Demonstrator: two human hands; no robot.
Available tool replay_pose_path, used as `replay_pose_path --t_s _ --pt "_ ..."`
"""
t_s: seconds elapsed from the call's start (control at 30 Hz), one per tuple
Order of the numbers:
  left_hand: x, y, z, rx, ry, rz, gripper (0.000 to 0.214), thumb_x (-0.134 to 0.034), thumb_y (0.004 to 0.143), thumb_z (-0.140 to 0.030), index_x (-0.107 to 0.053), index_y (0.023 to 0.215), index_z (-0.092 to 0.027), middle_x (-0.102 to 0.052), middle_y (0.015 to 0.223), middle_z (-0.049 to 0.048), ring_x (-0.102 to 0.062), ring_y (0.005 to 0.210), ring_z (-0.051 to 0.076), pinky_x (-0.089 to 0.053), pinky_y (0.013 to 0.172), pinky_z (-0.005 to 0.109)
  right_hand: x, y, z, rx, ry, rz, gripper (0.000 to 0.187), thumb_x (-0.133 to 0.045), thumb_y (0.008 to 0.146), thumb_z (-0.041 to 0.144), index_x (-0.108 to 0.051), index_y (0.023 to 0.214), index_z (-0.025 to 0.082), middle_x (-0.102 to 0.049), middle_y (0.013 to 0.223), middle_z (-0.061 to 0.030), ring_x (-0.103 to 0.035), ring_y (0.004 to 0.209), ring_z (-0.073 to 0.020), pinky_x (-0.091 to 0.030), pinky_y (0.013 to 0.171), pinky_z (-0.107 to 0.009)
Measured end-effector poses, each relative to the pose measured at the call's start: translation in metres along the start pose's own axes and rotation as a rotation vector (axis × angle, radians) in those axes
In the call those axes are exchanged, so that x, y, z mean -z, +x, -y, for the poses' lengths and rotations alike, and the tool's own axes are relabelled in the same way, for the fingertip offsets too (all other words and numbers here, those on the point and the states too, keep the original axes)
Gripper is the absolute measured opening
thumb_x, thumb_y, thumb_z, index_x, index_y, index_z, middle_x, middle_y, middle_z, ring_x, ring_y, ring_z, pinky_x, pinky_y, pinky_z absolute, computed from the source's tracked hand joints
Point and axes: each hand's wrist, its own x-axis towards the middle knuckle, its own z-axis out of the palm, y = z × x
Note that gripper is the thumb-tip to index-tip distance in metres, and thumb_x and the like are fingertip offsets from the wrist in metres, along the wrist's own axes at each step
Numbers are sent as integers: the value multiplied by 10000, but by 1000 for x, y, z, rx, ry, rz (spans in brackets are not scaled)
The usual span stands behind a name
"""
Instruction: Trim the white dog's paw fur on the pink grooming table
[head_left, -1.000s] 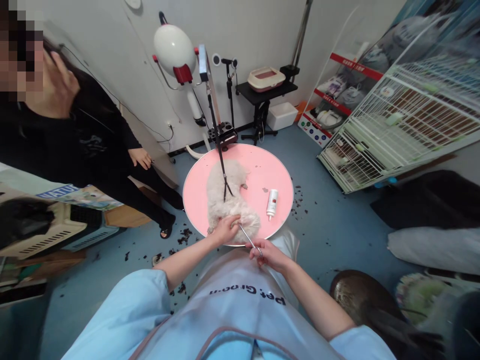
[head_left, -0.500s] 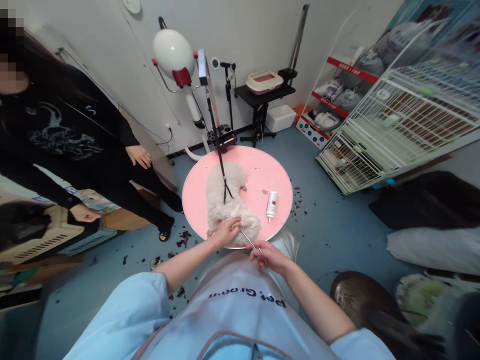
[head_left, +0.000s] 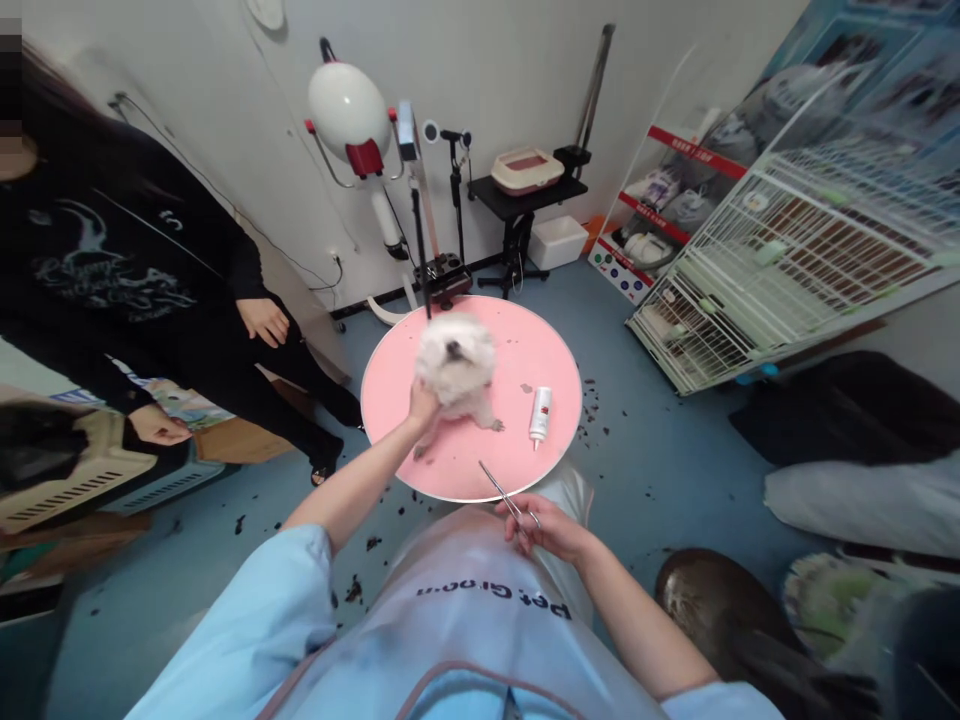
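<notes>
A small white fluffy dog (head_left: 457,375) sits on the round pink grooming table (head_left: 397,345), its face turned up toward me. My left hand (head_left: 425,402) is closed against the side of its neck, with the fingertips sunk in the fur. Held by its finger rings in my right hand (head_left: 544,525) is a slim metal hemostat (head_left: 498,486), which points up and left over the table's near edge, apart from the dog. On the table's right half lies a white nozzle bottle (head_left: 541,415), its tip toward me.
A person in black (head_left: 135,260) stands at the left, hands hanging down. Behind the table are a white stand dryer (head_left: 349,110) and a black side table (head_left: 517,200). White wire cages (head_left: 765,240) stand right. Dark hair clippings (head_left: 352,590) litter the blue floor.
The dog has turned round, so its face now points toward me. My left hand has moved up and left, from its fur to its neck. The hemostat has come away from the dog.
</notes>
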Motion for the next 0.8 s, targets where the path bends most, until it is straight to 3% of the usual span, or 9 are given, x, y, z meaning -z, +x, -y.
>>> replay_pose_path --t_s 0.1,0.2,0.33,0.37,0.4,0.47,0.57,0.67,0.8 --pt "17 30 -14 27 -42 -14 311 -544 851 -257 -628 1107 -102 -667 1170 148 -604 1092 267 -484 961 404 8 -4 -3 79 79 148 604 -785 622 467 -612 1095 133 -696 820 -67 -559 502 -88 -412 549 -240" --pt "20 30 -16 -20 -54 8 329 -517 851 -236 -623 1141 -124 -674 1156 120 -608 1091 244 -492 951 370 12 -6 -3 136 169 199 633 -771 624 521 -612 1102 138 -690 833 -71 -550 513 -93 -431 585 -266" --pt "1 -12 -4 58 -81 46 395 -461 860 -252 -579 1216 -128 -705 996 95 -650 927 201 -539 799 325 8 -5 0 156 240 193 649 -763 573 562 -635 1053 144 -684 791 -57 -523 506 -97 -468 628 -314" --pt "-5 -29 0 117 -92 133 401 -465 862 -287 -583 1210 -126 -710 919 83 -655 835 184 -542 735 310 7 -4 1 167 256 187 644 -759 565 565 -642 1038 145 -684 780 -53 -517 502 -98 -473 633 -323" --pt "-11 -48 3 164 -100 298 390 -496 849 -335 -618 1154 -124 -711 880 82 -652 769 174 -537 684 296 6 -4 2 181 272 182 638 -755 561 566 -647 1029 146 -684 769 -49 -515 497 -100 -474 633 -327" --pt "-21 -82 4 157 -187 544 405 -568 808 -421 -665 1071 -129 -714 947 105 -649 783 178 -531 688 296 4 -3 3 200 294 177 634 -753 562 559 -654 1029 141 -683 750 -44 -523 497 -105 -465 622 -317" --pt "-30 -115 -5 160 -318 606 336 -657 751 -458 -696 869 -146 -719 915 100 -649 813 196 -525 732 314 2 -2 2 204 298 168 647 -757 573 547 -661 1050 122 -687 747 -51 -549 506 -113 -439 599 -286" --pt "-31 -119 -19 144 -303 645 320 -660 755 -473 -672 725 -154 -700 784 72 -631 752 186 -508 707 306 5 -2 1 205 288 159 657 -763 579 551 -666 1061 116 -701 790 -62 -566 521 -113 -422 591 -269" --pt "-18 -99 -21 78 -284 638 353 -594 810 -480 -657 710 -148 -651 684 50 -585 657 152 -485 656 282 11 -3 -2 183 216 169 655 -775 610 548 -655 1081 110 -707 844 -82 -601 574 -118 -419 588 -251"
